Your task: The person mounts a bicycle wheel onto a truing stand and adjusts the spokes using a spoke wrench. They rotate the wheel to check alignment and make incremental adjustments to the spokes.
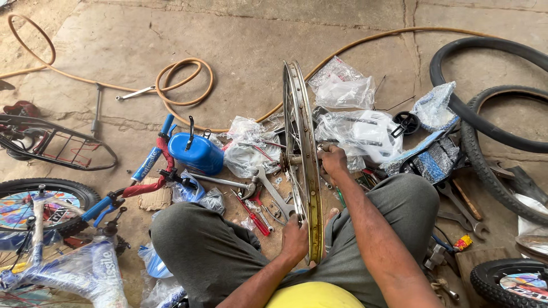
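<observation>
I'm holding the rim upright, left grip closed around it, right grip pinching the axle; it's probably tipping if either slips.

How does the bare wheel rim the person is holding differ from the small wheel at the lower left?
The bare wheel rim has no tyre, showing plain metal; the small wheel wears a black tyre with a colourful disc. The rim stands upright on edge between the person's knees, gripped by the left hand and right hand; the small wheel lies tilted, mounted on a bike, untouched. Both are round bicycle wheels.
</observation>
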A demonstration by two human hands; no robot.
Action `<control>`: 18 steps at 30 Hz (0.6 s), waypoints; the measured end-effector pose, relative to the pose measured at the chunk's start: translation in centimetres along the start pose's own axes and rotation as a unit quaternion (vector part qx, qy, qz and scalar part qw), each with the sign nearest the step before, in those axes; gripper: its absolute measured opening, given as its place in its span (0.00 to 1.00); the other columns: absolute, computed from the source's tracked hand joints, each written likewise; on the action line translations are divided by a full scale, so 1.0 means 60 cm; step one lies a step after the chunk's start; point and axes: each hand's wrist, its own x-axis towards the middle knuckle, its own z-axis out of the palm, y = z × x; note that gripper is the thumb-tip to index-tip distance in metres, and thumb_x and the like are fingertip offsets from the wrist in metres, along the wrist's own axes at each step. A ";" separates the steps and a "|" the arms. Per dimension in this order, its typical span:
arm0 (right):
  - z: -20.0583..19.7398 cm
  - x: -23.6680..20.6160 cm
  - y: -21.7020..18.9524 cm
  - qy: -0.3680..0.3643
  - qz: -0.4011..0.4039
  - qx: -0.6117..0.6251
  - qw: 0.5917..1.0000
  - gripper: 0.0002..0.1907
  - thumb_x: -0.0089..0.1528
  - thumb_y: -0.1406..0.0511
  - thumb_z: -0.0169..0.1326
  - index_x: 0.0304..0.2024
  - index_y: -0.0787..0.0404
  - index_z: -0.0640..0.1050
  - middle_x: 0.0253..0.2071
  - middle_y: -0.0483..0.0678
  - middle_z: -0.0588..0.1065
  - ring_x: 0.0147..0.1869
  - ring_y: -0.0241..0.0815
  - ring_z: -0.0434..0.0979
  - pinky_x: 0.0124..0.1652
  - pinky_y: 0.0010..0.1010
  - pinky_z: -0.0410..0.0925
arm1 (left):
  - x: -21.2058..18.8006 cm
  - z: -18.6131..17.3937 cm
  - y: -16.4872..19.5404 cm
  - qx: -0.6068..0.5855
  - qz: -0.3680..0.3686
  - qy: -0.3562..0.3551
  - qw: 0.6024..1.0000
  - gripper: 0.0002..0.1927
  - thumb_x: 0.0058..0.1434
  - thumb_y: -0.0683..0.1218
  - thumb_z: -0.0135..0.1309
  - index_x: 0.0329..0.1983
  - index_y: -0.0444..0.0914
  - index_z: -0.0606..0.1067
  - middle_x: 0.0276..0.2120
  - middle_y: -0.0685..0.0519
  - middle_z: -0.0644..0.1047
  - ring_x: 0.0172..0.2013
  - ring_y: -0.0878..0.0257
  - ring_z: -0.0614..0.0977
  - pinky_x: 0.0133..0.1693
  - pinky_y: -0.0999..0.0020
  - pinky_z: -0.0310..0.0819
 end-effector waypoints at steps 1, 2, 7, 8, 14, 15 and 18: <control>-0.001 -0.003 -0.001 0.014 -0.031 -0.028 0.999 0.10 0.61 0.66 0.58 0.44 0.63 0.81 0.31 0.49 0.79 0.28 0.40 0.73 0.28 0.36 0.68 | -0.003 -0.002 0.006 0.003 -0.010 -0.008 1.000 0.12 0.67 0.46 0.49 0.46 0.32 0.74 0.36 0.39 0.81 0.38 0.52 0.83 0.42 0.54 0.77; -0.003 -0.005 -0.003 0.027 -0.063 -0.056 0.996 0.10 0.61 0.65 0.60 0.42 0.64 0.82 0.32 0.50 0.81 0.31 0.40 0.76 0.32 0.35 0.70 | -0.007 -0.004 0.012 0.005 -0.020 -0.016 1.000 0.13 0.68 0.47 0.49 0.46 0.32 0.74 0.36 0.39 0.81 0.38 0.52 0.83 0.42 0.54 0.77; -0.010 -0.007 -0.007 0.090 -0.103 -0.210 0.968 0.16 0.60 0.57 0.62 0.44 0.61 0.83 0.38 0.54 0.82 0.41 0.46 0.82 0.44 0.38 0.72 | -0.030 -0.025 0.044 0.024 -0.020 -0.041 0.999 0.14 0.69 0.48 0.48 0.48 0.32 0.74 0.37 0.39 0.80 0.38 0.51 0.83 0.42 0.54 0.76; -0.011 -0.006 -0.008 0.101 -0.112 -0.242 0.958 0.16 0.61 0.56 0.61 0.44 0.61 0.83 0.39 0.55 0.82 0.42 0.48 0.82 0.45 0.39 0.72 | -0.033 -0.028 0.048 0.030 -0.020 -0.044 0.998 0.15 0.69 0.49 0.48 0.49 0.32 0.73 0.38 0.39 0.80 0.38 0.52 0.82 0.42 0.54 0.75; -0.019 -0.006 -0.027 0.182 -0.190 -0.143 0.954 0.17 0.66 0.55 0.53 0.45 0.63 0.79 0.34 0.52 0.79 0.35 0.45 0.78 0.36 0.38 0.72 | -0.041 -0.029 0.067 -0.051 -0.098 -0.084 0.990 0.25 0.67 0.51 0.50 0.62 0.33 0.68 0.43 0.45 0.77 0.39 0.55 0.84 0.42 0.54 0.87; -0.019 -0.009 -0.035 0.190 -0.176 -0.113 0.959 0.18 0.68 0.54 0.51 0.44 0.62 0.77 0.33 0.50 0.78 0.32 0.43 0.77 0.33 0.37 0.72 | -0.040 -0.031 0.071 -0.020 -0.124 -0.094 0.988 0.26 0.68 0.51 0.49 0.65 0.34 0.66 0.42 0.43 0.78 0.38 0.52 0.84 0.42 0.52 0.84; -0.018 -0.032 -0.064 0.168 -0.313 0.011 0.935 0.17 0.70 0.54 0.55 0.40 0.63 0.77 0.31 0.48 0.75 0.33 0.36 0.72 0.34 0.29 0.68 | -0.030 -0.062 0.091 0.072 -0.100 -0.044 0.991 0.29 0.67 0.52 0.53 0.67 0.35 0.65 0.43 0.40 0.80 0.38 0.53 0.81 0.44 0.52 0.77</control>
